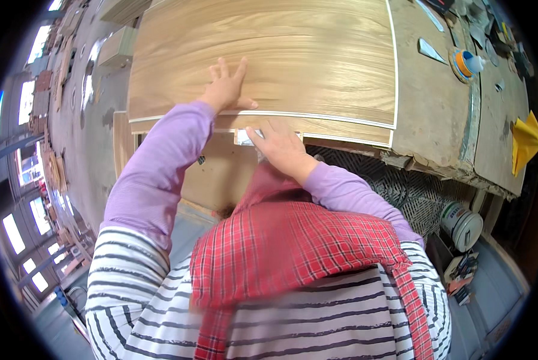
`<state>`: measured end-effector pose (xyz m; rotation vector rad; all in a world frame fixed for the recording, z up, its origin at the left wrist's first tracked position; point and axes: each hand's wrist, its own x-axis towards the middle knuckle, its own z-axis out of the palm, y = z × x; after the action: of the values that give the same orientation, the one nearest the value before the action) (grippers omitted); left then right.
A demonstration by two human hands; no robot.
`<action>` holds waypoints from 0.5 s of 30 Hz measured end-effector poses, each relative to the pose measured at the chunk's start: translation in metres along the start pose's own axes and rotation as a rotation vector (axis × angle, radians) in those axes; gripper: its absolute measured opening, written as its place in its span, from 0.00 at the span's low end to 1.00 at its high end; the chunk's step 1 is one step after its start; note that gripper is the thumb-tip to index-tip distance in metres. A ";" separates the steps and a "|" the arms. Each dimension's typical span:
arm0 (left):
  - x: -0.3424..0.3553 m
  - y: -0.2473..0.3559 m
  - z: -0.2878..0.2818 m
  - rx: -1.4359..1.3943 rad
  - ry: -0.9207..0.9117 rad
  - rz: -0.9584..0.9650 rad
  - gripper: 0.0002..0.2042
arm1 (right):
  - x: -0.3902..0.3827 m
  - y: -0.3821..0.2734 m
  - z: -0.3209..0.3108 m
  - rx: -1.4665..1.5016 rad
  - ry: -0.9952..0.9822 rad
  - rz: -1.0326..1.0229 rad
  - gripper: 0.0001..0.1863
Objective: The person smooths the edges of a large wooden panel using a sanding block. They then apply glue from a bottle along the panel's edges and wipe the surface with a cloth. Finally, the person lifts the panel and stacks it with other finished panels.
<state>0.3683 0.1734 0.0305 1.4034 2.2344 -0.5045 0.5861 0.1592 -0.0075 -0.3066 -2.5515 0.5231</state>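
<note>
A wood-grain board [263, 54] with a pale edge strip lies over a second layer of similar board [347, 132]. My left hand [229, 90] rests on the top board near its front edge, fingers spread. My right hand [279, 147] is at the front edge, fingers pressed together over a small pale block [242, 138] with a whitish face, gripping it; part of the block is hidden under the hand. A red checked apron [293, 252] covers my front, just below my right hand.
The worn bench [428, 126] extends right, bearing a glue bottle [474, 63], a scraper [431, 51] and a yellow cloth [524, 144]. A white bucket [461, 228] stands below right. Stacked boards [116, 48] sit on the left; beyond are a workshop floor and windows.
</note>
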 end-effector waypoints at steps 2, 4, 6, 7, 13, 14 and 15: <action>-0.002 0.001 -0.004 0.048 0.032 0.055 0.56 | 0.002 -0.002 0.001 0.009 -0.085 0.060 0.19; -0.007 -0.023 0.001 0.093 0.080 0.154 0.53 | -0.007 0.013 -0.023 0.076 -0.125 0.055 0.23; -0.006 -0.093 0.015 0.079 0.137 0.308 0.46 | -0.035 0.037 -0.057 0.016 -0.140 0.015 0.26; -0.008 -0.137 0.015 0.096 0.095 0.321 0.45 | -0.049 0.050 -0.081 -0.005 -0.182 0.027 0.26; -0.021 -0.270 0.009 0.407 0.063 0.083 0.45 | -0.073 0.055 -0.120 -0.170 -0.269 0.140 0.32; -0.017 -0.289 0.019 0.341 0.125 0.187 0.45 | -0.062 0.050 -0.101 -0.140 -0.263 0.106 0.32; -0.013 -0.303 0.033 0.241 0.192 0.281 0.46 | -0.042 0.038 -0.079 -0.106 -0.273 0.072 0.32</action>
<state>0.1044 0.0209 0.0299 1.9286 2.1224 -0.5758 0.6674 0.2042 0.0207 -0.3894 -2.8483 0.4864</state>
